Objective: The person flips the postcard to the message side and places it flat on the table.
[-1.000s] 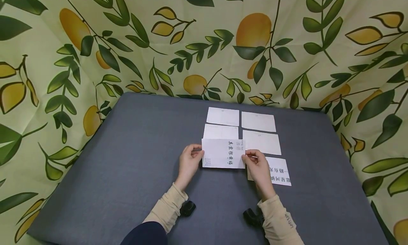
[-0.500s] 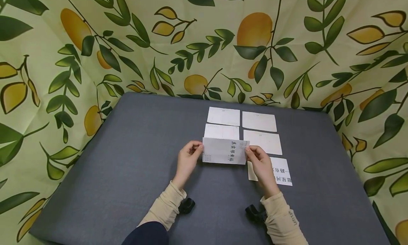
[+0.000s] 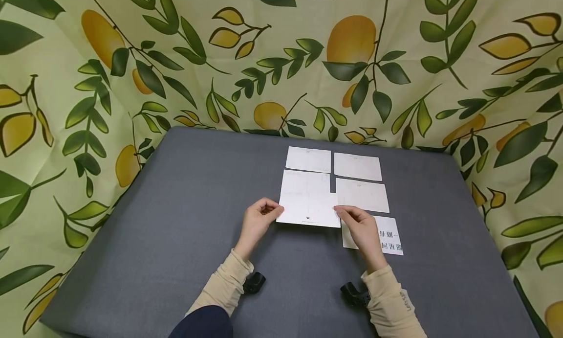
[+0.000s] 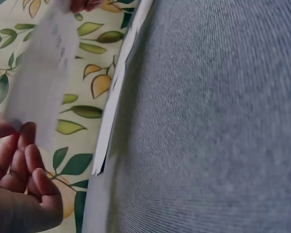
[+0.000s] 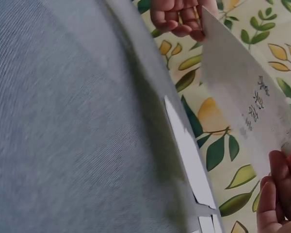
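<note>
Between my two hands is a white card (image 3: 308,212), its mostly blank side up in the head view, with a small dark mark near the front edge. My left hand (image 3: 256,221) pinches its left edge, thumb against fingers. The right hand (image 3: 361,233) pinches the right edge. Both wrist views show the card's underside (image 5: 250,97) with a line of handwritten-style characters. It is raised off the table and overlaps a blank white card (image 3: 305,180) behind it. Partly behind the right hand lies a card with large dark characters (image 3: 390,234).
Three more blank-side-up white cards lie beyond: one at the back left (image 3: 308,159), one at the back right (image 3: 357,167), and one below that (image 3: 362,196). They rest on a grey cloth-covered table (image 3: 198,181). A fruit-patterned curtain (image 3: 281,59) hangs behind it.
The held card has turned over: its lettered side faced up, tilted upward half a second ago, and now the blank side shows. Both hands keep hold of its edges. The other cards stay put.
</note>
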{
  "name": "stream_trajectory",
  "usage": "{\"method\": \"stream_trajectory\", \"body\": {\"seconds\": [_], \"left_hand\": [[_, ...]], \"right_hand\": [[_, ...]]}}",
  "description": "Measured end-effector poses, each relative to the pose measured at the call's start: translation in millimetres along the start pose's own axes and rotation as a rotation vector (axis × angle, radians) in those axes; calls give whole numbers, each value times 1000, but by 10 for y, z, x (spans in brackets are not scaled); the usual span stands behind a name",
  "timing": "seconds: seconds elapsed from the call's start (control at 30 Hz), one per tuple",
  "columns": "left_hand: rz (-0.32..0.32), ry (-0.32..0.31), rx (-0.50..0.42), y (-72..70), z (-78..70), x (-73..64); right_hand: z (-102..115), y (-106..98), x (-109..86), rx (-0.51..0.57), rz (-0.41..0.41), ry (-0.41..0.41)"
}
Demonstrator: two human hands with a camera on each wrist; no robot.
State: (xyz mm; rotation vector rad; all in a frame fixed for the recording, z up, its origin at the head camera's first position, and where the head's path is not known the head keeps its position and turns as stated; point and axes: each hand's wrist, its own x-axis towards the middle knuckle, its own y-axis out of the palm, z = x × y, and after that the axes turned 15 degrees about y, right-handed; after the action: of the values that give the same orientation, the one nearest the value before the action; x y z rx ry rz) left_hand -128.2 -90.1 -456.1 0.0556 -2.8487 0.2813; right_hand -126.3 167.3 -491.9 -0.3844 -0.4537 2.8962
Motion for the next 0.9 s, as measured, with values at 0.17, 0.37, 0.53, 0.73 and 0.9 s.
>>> {"method": "stream_trajectory", "body": {"seconds": [0.17, 0.37, 0.53, 0.73, 0.9], "left_hand": [[142, 55, 204, 5, 42, -23], [233, 165, 586, 49, 46, -63], [281, 203, 773, 87, 51, -66], [307, 204, 806, 110, 70, -24], [346, 187, 831, 117, 42, 17]], "right_hand": [[311, 15, -236, -234, 35, -29], [289, 126, -199, -493, 59, -65], [290, 180, -178, -559, 64, -48], [316, 216, -118, -618, 76, -29], [336, 242, -95, -628, 92, 17]]}}
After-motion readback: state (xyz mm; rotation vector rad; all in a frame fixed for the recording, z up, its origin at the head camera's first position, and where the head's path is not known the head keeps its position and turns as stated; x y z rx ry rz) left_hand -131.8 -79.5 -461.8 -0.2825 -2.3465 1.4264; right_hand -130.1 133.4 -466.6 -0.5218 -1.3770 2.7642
